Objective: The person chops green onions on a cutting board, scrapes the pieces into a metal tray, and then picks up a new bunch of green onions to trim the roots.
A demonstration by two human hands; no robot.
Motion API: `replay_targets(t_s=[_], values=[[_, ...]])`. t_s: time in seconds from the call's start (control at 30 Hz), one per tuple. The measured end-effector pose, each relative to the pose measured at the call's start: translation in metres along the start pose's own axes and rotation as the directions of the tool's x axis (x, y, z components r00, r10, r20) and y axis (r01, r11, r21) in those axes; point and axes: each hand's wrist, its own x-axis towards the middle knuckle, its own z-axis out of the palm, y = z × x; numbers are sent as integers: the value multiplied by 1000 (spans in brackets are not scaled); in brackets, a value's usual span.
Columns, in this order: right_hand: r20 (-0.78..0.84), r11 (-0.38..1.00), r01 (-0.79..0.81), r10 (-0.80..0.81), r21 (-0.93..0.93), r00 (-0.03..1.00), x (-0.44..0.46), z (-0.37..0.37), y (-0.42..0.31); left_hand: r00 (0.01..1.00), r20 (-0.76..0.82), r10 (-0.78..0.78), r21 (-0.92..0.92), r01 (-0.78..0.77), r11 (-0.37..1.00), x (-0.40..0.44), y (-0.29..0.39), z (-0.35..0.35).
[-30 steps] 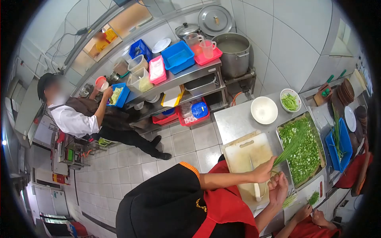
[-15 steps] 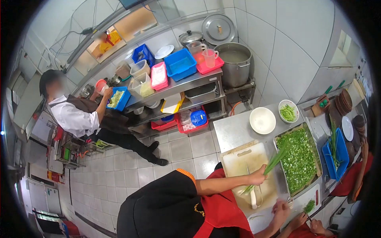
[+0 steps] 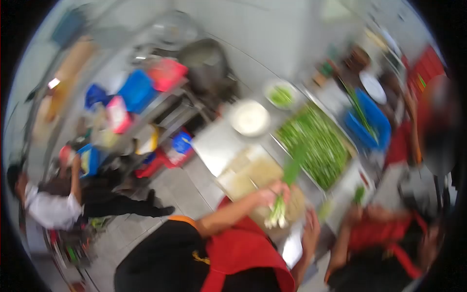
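My left hand [image 3: 273, 192] is closed round a bunch of spring onions [image 3: 293, 168], above the pale cutting board [image 3: 238, 169]. Their green leaves point up toward the tray, and the white root ends hang below my fist. Near the board's right side is my right hand [image 3: 311, 228], raised and smeared by motion, so its fingers and any contents are unclear. Beyond the board lies a metal tray [image 3: 275, 138] filled with chopped greens [image 3: 314, 143]. A white bowl [image 3: 249, 118] and a smaller bowl of cut greens [image 3: 281, 96] stand behind.
At right, a co-worker in red [image 3: 384, 231] works near a small green bunch [image 3: 359, 194]. A blue basket [image 3: 382, 129] holds long green stalks. Across the floor [image 3: 187, 187], a person in a white shirt [image 3: 53, 207] stands by a shelf with a large pot [image 3: 206, 65].
The view has swung and blurred, shifting the scene leftward. The spring onions, still in my left hand, now show their white ends over the board. My right hand has lifted.
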Motion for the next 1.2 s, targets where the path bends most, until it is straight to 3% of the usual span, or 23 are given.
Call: replay_targets(t_s=[0.03, 0.07, 0.1, 0.17, 0.2, 0.27, 0.3, 0.37, 0.43, 0.5, 0.57, 0.6, 0.67, 0.7, 0.77, 0.8, 0.9, 0.97, 1.03, 1.1, 1.13, 1.2], values=[[78, 992, 80, -88, 101, 993, 3, 8, -7, 972, 116, 206, 218, -227, 949, 9, -18, -14], [86, 997, 57, -52, -50, 995, -1, 21, -44, 959, 228, -166, -448, 255, 857, 6, 6, 2], [150, 936, 331, -313, -121, 938, 15, 24, -24, 964, 161, -210, -362, 256, 896, -1, 23, 14], [143, 892, 422, -402, -162, 904, 25, 36, -33, 949, 287, -128, -423, 245, 872, -5, 36, 25], [116, 898, 410, -396, -161, 911, 28, 35, -31, 943, 297, -152, -408, 269, 872, -6, 44, 32], [175, 965, 259, -263, 42, 949, 24, 40, -24, 951, 304, -59, -448, 197, 872, -14, 50, 37], [154, 972, 229, -236, 57, 960, 15, 43, -30, 949, 299, -99, -442, 229, 867, -23, 53, 34], [197, 984, 160, -172, 79, 965, 10, 35, -40, 960, 279, -29, -490, 168, 855, -18, 53, 21], [182, 983, 179, -183, 40, 966, 1, 29, -44, 957, 290, 12, -478, 134, 868, -18, 62, 21], [95, 924, 275, -258, -266, 961, -6, 23, -49, 952, 298, 70, -460, 79, 885, -18, 64, 15], [20, 946, 248, -250, -211, 968, -12, 20, -53, 987, 127, 94, -381, -39, 924, -15, 67, 9], [-82, 980, 179, -186, -87, 979, -15, 19, -56, 988, 124, 94, -382, -40, 923, -15, 67, 10], [-209, 977, 93, -52, 191, 977, -13, 19, -60, 996, -28, 82, -355, -87, 931, -18, 71, 14], [-205, 977, 89, -49, 192, 978, -11, 19, -63, 992, -104, 74, -339, -106, 935, -19, 70, 14], [-142, 887, -31, 108, 461, 984, -4, 21, -73, 994, -91, 68, -360, -97, 928, -18, 65, 15], [-108, 860, -45, 115, 508, 987, 1, 24, -74, 997, -31, 67, -357, -74, 931, -18, 62, 16], [-57, 843, -110, 164, 527, 985, 15, 43, -80, 996, 57, 72, -302, -51, 952, -19, 51, 22], [-74, 867, -72, 125, 493, 989, 27, 55, -76, 989, 141, 41, -284, 1, 959, -18, 43, 24], [-88, 889, -30, 79, 458, 993, 38, 66, -69, 990, 138, 25, -275, 15, 961, -17, 35, 22], [-227, 973, 55, -3, 224, 974, 47, 75, -63, 992, 126, -1, -249, 33, 968, -14, 30, 20], [-217, 966, -6, 65, 260, 974, 49, 76, -65, 996, 82, -22, -255, 42, 966, -15, 28, 20], [-230, 969, 5, 54, 247, 972, 56, 80, -60, 999, 52, -16, -201, 26, 979, -18, 28, 23]])
